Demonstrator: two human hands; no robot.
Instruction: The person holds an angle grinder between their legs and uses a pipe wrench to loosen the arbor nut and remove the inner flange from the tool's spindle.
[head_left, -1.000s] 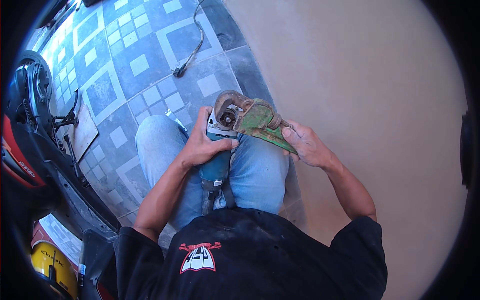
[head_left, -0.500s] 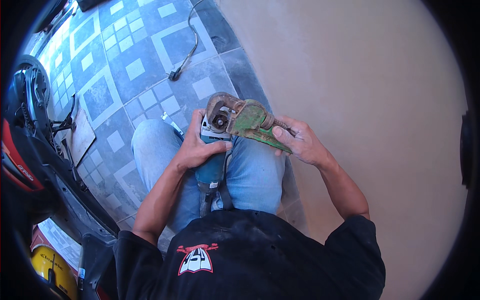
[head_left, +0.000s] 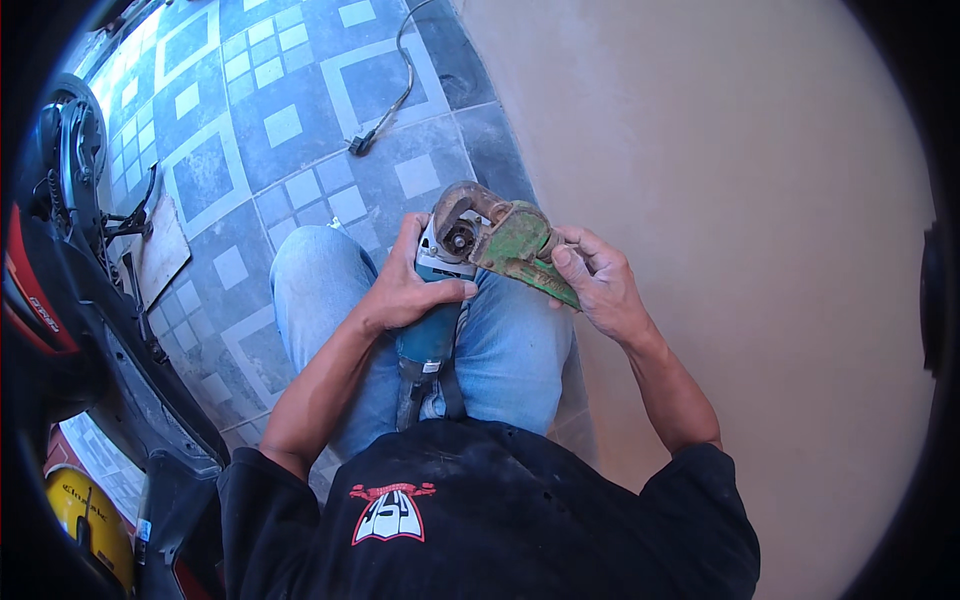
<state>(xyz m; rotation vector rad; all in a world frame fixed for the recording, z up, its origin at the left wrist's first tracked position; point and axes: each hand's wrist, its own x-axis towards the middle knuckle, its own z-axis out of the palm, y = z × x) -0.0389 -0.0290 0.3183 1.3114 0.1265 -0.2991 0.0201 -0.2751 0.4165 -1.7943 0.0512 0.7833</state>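
Note:
A teal angle grinder (head_left: 424, 342) stands upright between my thighs, its silver head up and no disc on its spindle (head_left: 460, 242). Around the top of its body, just under the head, my left hand (head_left: 407, 287) is closed, the thumb lying across the front. My right hand (head_left: 603, 287) grips a worn green pipe wrench (head_left: 517, 243) by its handle side, thumb on top. The wrench's rusty hooked jaw (head_left: 462, 200) curves over the grinder's head beside the spindle. Whether the jaw bites on anything is hard to tell.
A power plug on a cord (head_left: 362, 143) lies on the patterned tile floor (head_left: 290, 190). To the left stands a motorbike (head_left: 95, 330), with a flat board (head_left: 168, 250) beneath its stand and a yellow rounded object (head_left: 92, 525) near its rear. A beige wall (head_left: 740, 250) rises on the right.
Both hands, the grinder head and the wrench appear slightly further right in view. The right fingers have shifted over the wrench, now covering its threaded part. Both grips hold.

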